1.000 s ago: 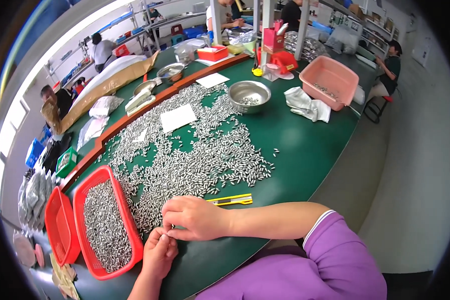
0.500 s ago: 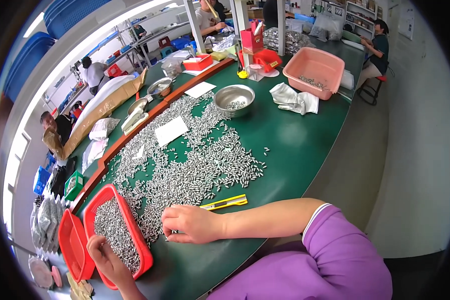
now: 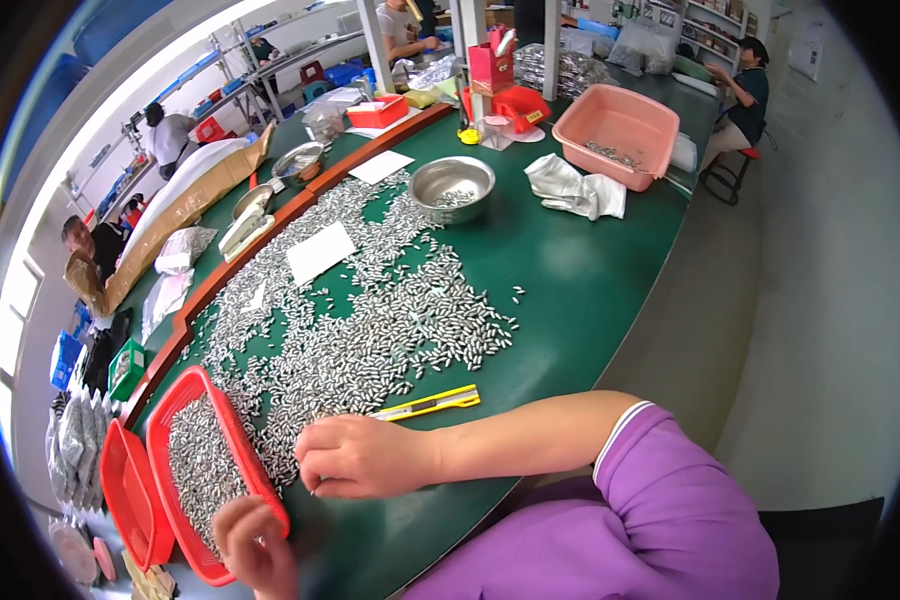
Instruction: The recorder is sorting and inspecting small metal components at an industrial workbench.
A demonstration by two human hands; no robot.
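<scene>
- Across the middle of the view spreads one dark green table with a curved edge (image 3: 560,290).
- Along its far side runs one raised reddish-brown strip (image 3: 295,205).
- One salmon-pink plastic basin (image 3: 620,108) stands at the far right, a few pieces inside.
- Two red plastic baskets are at the left: one slotted and heaped with pieces (image 3: 234,437), one smaller and shallower (image 3: 130,490) just beside it.
- Two bare hands are at work. The right hand (image 3: 355,455) rests at the pile's near edge, fingers curled and fingertips drawn together; whether they pinch a piece, I cannot tell. The left hand (image 3: 255,545), blurred, is at the heaped basket's near end, fingers bent; its grasp cannot be told.
- One round steel bowl (image 3: 460,212) holds some pieces.
- One crumpled white cloth bundle (image 3: 575,188) lies between bowl and basin.
- Two white paper rectangles (image 3: 321,253) lie among the pieces.
- One yellow utility knife (image 3: 432,403) lies just beyond the right wrist.
- Small silvery oblong pieces (image 3: 355,340), too many to count, cover the table's middle.
</scene>
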